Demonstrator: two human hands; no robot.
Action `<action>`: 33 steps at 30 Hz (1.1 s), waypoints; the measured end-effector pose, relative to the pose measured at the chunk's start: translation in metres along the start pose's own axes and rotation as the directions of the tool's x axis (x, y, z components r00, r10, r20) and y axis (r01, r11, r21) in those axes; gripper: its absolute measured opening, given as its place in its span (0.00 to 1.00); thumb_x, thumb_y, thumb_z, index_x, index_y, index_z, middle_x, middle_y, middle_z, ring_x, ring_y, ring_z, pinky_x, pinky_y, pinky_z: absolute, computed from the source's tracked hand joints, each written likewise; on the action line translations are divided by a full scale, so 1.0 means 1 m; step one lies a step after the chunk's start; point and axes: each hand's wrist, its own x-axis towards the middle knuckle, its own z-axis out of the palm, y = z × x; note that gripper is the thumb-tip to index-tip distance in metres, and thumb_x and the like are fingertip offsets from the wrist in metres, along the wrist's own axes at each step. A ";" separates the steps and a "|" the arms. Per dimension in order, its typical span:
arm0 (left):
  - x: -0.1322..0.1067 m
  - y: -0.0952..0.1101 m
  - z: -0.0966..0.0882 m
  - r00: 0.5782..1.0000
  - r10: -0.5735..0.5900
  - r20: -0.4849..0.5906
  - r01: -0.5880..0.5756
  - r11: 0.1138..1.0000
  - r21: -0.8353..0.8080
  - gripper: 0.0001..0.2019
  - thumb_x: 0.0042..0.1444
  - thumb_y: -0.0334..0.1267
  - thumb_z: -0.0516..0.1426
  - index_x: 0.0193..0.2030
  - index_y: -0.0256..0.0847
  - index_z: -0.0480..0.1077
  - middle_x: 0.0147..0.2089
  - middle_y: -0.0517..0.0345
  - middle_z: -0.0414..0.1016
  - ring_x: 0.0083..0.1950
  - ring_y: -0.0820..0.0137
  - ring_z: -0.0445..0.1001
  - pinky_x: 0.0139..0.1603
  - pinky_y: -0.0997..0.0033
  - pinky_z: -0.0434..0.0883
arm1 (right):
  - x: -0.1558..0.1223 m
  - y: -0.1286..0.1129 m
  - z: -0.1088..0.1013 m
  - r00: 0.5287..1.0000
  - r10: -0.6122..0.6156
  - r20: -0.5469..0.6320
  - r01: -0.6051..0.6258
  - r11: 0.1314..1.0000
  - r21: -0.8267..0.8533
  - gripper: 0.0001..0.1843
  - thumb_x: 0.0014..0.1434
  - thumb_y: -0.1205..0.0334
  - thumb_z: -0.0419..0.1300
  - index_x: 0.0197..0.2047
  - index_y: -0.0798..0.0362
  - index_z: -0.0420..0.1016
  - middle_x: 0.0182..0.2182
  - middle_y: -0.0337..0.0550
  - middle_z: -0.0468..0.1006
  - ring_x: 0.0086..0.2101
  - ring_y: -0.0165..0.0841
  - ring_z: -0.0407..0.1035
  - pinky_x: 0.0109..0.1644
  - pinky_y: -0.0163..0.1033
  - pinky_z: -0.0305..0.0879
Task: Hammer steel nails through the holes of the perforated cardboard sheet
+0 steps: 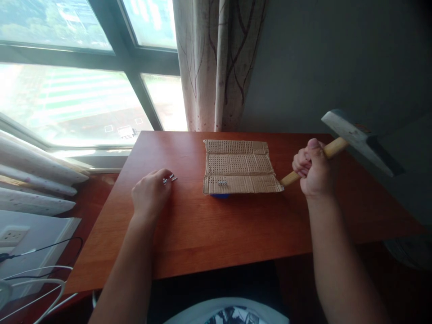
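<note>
My right hand (313, 168) is closed round the wooden handle of a hammer (359, 137), whose steel head is raised to the right, above the table's far right part. My left hand (150, 192) rests on the red-brown table (202, 234), fingers curled over a few small nails (170, 178) that stick out from the fingertips. Between the hands lies a flat piece of cardboard (240, 166) full of small holes. Several nails (222, 182) stand in its near strip. Something blue (220, 195) shows under its near edge.
A window (74, 81) fills the far left and a patterned curtain (216, 63) hangs behind the table. A grey wall is on the right. White cables and a socket (13, 235) lie at the lower left, off the table.
</note>
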 end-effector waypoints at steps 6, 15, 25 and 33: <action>0.005 -0.012 -0.002 0.995 -0.090 -0.037 0.088 0.995 -0.043 0.15 0.62 0.47 0.52 0.48 0.48 0.76 0.48 0.50 0.81 0.46 0.53 0.78 0.37 0.62 0.67 | -0.001 -0.002 0.001 1.000 0.009 -0.002 -0.009 1.000 0.006 0.28 0.59 0.51 0.67 0.20 0.50 0.54 0.12 0.27 0.50 0.12 0.21 0.42 0.15 0.35 0.33; 0.003 -0.012 -0.004 0.996 0.093 0.012 -0.091 0.989 -0.120 0.16 0.62 0.48 0.52 0.46 0.46 0.77 0.47 0.51 0.82 0.43 0.58 0.78 0.35 0.66 0.65 | -0.001 0.001 -0.002 1.000 0.014 -0.004 -0.014 1.000 -0.017 0.29 0.58 0.48 0.67 0.20 0.50 0.53 0.12 0.26 0.49 0.12 0.21 0.42 0.15 0.34 0.35; 0.007 -0.024 0.000 0.936 0.281 0.214 -0.238 0.949 -0.205 0.14 0.56 0.46 0.53 0.37 0.45 0.78 0.39 0.53 0.81 0.36 0.63 0.77 0.34 0.69 0.65 | 0.000 0.002 -0.004 1.000 0.020 0.000 -0.020 1.000 -0.012 0.29 0.59 0.49 0.66 0.20 0.49 0.53 0.13 0.26 0.49 0.13 0.21 0.40 0.14 0.34 0.35; 0.003 -0.011 -0.008 0.951 0.236 0.199 -0.209 0.967 -0.145 0.13 0.57 0.46 0.53 0.39 0.46 0.78 0.38 0.53 0.82 0.35 0.62 0.77 0.33 0.68 0.65 | 0.000 0.000 0.002 1.000 0.010 0.008 -0.009 0.999 -0.039 0.30 0.59 0.49 0.67 0.20 0.50 0.51 0.13 0.27 0.49 0.13 0.21 0.42 0.14 0.33 0.36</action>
